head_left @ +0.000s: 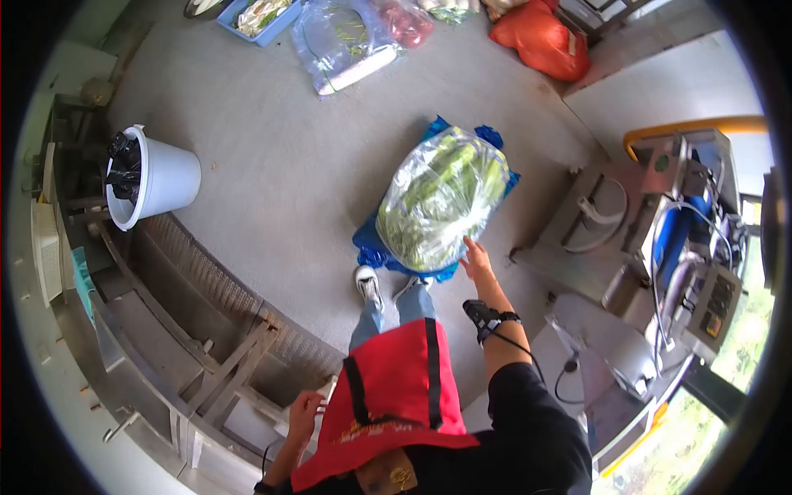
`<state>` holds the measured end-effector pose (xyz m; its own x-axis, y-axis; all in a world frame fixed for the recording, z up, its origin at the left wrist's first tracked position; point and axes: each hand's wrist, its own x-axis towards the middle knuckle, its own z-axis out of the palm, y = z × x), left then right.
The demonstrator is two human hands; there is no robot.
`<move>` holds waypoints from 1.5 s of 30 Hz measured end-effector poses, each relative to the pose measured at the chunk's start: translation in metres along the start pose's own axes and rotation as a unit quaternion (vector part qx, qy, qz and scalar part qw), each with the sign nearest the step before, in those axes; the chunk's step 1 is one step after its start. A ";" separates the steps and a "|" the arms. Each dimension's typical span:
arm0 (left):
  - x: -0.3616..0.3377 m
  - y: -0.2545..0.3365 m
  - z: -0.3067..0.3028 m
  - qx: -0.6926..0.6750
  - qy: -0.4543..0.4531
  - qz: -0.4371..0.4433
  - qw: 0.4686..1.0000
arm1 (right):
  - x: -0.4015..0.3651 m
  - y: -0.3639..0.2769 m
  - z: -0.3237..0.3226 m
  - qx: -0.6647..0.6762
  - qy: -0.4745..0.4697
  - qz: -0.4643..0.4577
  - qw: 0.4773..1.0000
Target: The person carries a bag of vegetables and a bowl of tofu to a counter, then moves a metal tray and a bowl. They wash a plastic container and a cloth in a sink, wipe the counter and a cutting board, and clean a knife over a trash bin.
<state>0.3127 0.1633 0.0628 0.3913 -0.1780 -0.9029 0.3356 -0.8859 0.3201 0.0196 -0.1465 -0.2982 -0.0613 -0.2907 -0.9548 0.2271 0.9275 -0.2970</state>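
Observation:
A large clear plastic bag of green vegetables (445,198) lies on blue plastic (371,239) on the floor, just in front of my shoes. My right hand (476,262) reaches to the bag's lower right edge, fingers apart, with nothing held in them; whether the fingertips touch the plastic is hard to tell. Low on the left, beside my red apron (396,379), my left hand (306,412) has its fingers curled near a white object (327,398) that is mostly hidden by the apron.
At left stands a white bucket (173,177) with a black liner, near metal shelving and a floor drain grate (206,268). Farther ahead are a blue basket (268,25), plastic bags (342,49) and a red sack (540,40). A metal machine (594,223) stands at right.

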 end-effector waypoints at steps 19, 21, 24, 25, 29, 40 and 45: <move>-0.018 -0.007 -0.008 -0.005 0.030 -0.066 0.997 | 0.043 0.010 -0.027 0.133 -0.011 -0.010 0.991; -0.033 0.012 0.000 -0.007 0.020 -0.072 0.997 | 0.007 0.009 -0.021 0.084 -0.011 0.033 0.996; -0.042 0.023 0.008 -0.010 0.005 -0.030 0.999 | -0.019 0.032 0.001 0.154 -0.073 0.026 0.985; -0.038 0.024 0.012 -0.015 0.002 -0.015 1.000 | -0.027 0.037 0.004 0.200 -0.091 0.040 0.975; -0.057 0.030 0.018 -0.025 0.002 0.036 0.999 | -0.091 0.017 -0.016 0.286 -0.095 0.123 0.946; -0.042 0.082 0.024 0.016 -0.045 0.125 0.991 | -0.154 0.008 -0.052 0.233 -0.040 0.213 0.948; -0.013 0.120 0.000 0.049 -0.053 0.173 0.982 | -0.174 0.046 -0.074 0.229 0.003 0.180 0.956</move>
<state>0.3477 0.0588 0.1132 0.3747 -0.5138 -0.7718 0.1128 -0.8010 0.5879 -0.0311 -0.0353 -0.1461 0.0962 0.0316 -0.9949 0.6368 0.7662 0.0859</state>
